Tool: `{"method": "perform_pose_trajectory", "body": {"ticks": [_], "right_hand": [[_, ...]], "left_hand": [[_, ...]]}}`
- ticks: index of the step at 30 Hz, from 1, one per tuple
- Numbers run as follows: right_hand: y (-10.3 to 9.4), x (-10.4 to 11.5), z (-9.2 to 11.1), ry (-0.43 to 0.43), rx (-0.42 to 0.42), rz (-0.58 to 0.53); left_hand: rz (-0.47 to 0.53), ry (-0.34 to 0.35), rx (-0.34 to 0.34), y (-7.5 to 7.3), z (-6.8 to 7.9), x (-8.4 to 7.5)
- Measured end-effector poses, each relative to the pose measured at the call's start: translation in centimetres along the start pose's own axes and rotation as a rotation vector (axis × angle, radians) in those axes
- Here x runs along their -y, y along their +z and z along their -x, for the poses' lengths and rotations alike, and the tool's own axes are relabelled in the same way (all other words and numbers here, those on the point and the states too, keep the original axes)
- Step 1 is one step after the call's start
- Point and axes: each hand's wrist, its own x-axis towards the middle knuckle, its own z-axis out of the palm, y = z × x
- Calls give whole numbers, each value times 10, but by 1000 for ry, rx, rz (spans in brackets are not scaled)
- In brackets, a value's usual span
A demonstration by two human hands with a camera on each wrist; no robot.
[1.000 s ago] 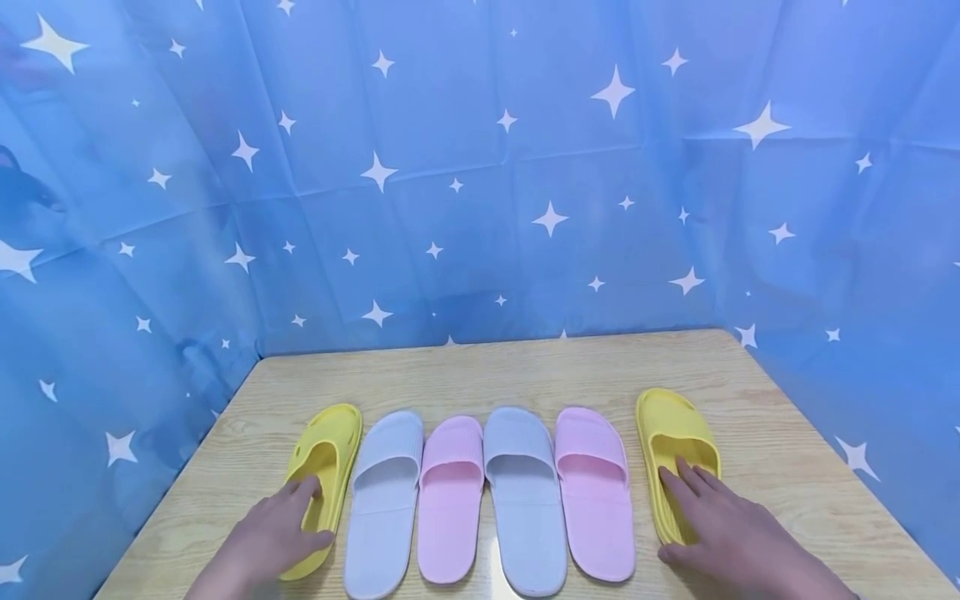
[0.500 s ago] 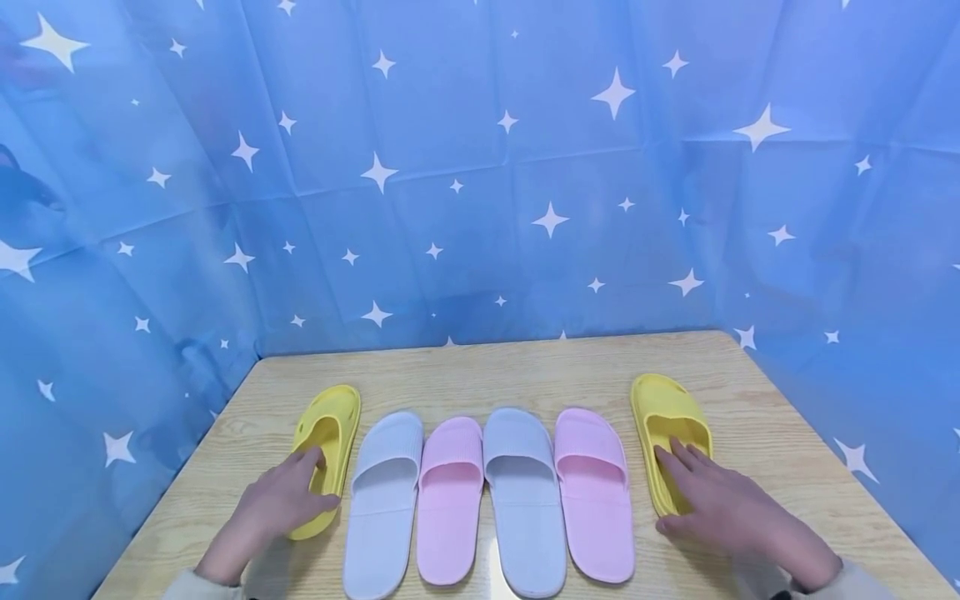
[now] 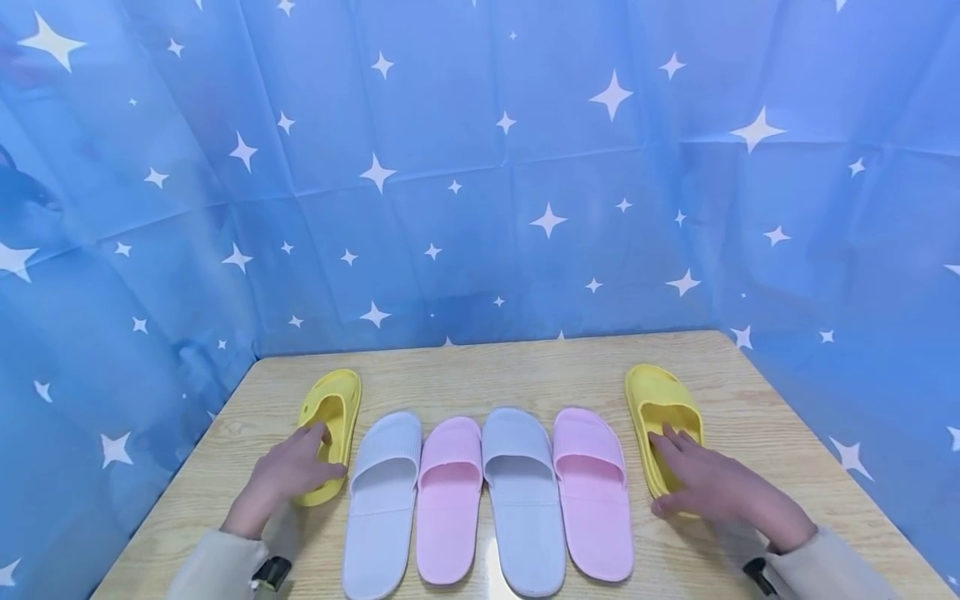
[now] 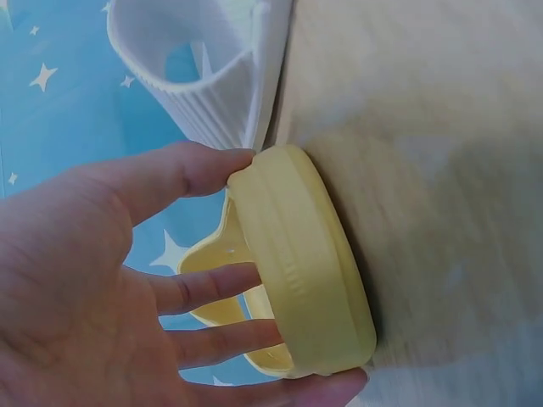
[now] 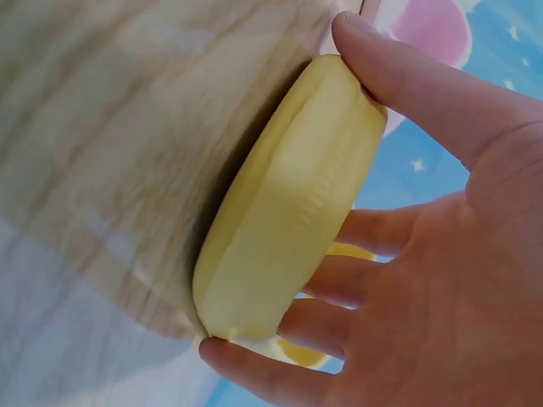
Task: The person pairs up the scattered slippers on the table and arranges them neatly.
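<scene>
A yellow slipper (image 3: 341, 392) lies on the left of the table, with my left hand (image 3: 288, 471) at its heel. In the left wrist view, thumb and little finger grip the heel (image 4: 301, 263) from opposite sides, while other fingers reach inside. On the right, my right hand (image 3: 708, 483) holds the other yellow slipper (image 3: 656, 383) likewise: the right wrist view has the heel (image 5: 288, 203) between thumb and little finger. Both slippers point away from me, toes at the back. Each hand hides part of its slipper's insole.
Between the hands stand a pale grey-blue slipper (image 3: 382, 508), a pink slipper (image 3: 448, 525), a second grey-blue slipper (image 3: 528, 521) and a second pink slipper (image 3: 597, 525), side by side. A starry blue curtain (image 3: 465, 250) hangs behind the wooden table (image 3: 480, 371).
Both hands have moved away from me, and the yellow slippers have slid with them toward the back of the table, the right one slightly leftward. The four-wide middle row stayed put.
</scene>
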Motion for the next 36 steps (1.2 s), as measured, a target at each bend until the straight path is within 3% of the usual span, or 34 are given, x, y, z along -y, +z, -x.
{"method": "perform_pose_trajectory", "body": {"ticks": [9, 16, 26, 36], "right_hand": [[-5, -7, -12, -20, 6, -66], [-8, -10, -30, -37, -34, -50], [-15, -18, -48, -27, -53, -120], [-21, -29, -62, -47, -44, -164]], "left_hand": [[67, -10, -5, 0, -16, -1], [96, -31, -17, 2, -23, 1], [136, -2, -1, -2, -33, 3], [160, 17, 26, -21, -42, -21]]}}
